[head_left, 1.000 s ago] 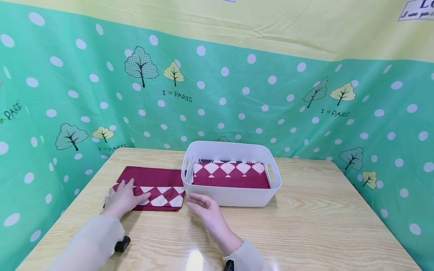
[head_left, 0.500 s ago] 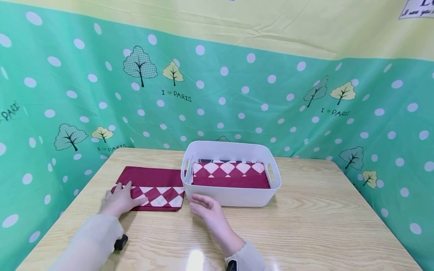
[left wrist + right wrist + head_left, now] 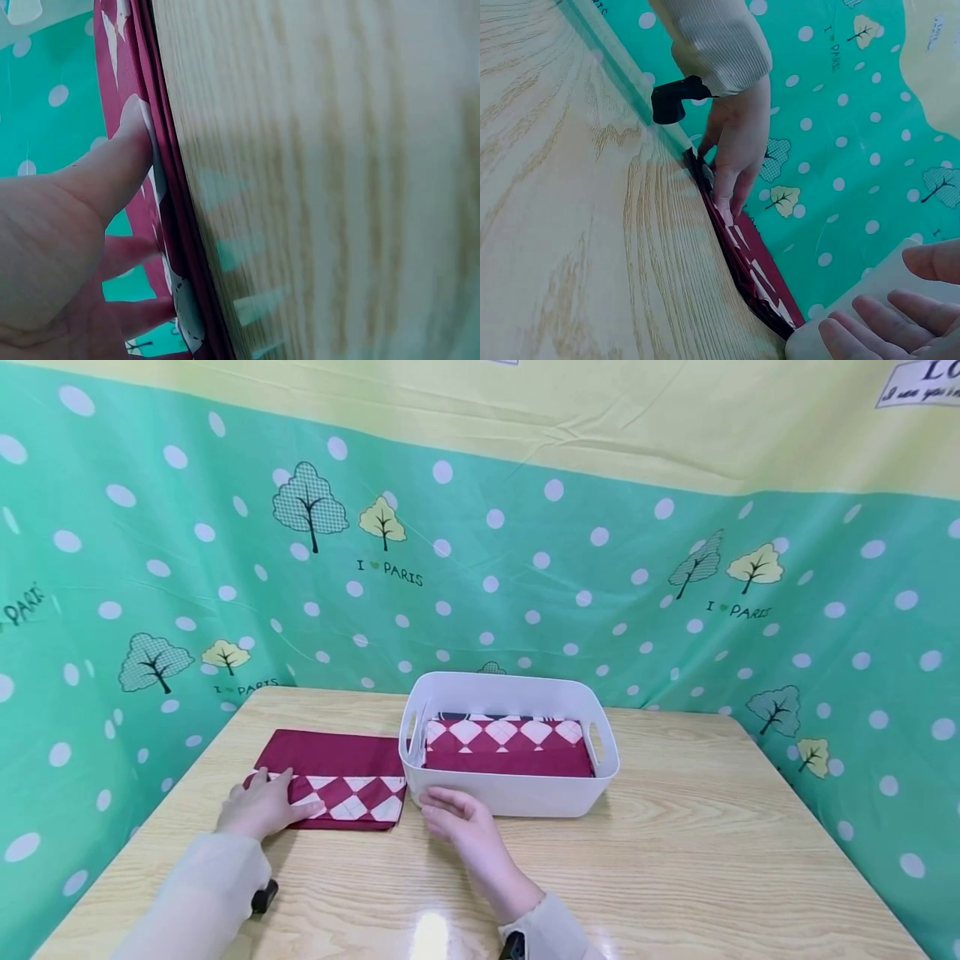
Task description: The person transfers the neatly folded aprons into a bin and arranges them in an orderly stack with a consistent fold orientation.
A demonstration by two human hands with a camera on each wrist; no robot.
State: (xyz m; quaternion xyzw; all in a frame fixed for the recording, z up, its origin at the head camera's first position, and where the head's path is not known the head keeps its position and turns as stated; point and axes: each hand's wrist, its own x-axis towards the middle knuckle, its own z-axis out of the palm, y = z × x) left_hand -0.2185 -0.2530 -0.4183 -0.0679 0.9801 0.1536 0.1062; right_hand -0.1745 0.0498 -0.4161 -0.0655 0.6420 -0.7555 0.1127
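Cloth: folded maroon cloth with a white diamond-check band (image 3: 335, 775) — lies flat on the pale wood-grain counter (image 3: 675, 868), its right edge just beside the white plastic basket (image 3: 510, 797).
Left hand (image 3: 260, 806): fingers straight, pressing the cloth's near-left corner.
Right hand (image 3: 461, 818): relaxed, grip holding nothing — at the basket's near wall.
Basket: holds a second folded maroon diamond-check cloth (image 3: 507, 746).
Open room: bare counter right of the basket.

Folded cloth (image 3: 333, 774) lies left of basket (image 3: 510, 800).

Maroon white-diamond cloth (image 3: 337, 772); white basket (image 3: 517, 797); green polka-dot backdrop (image 3: 525, 568).
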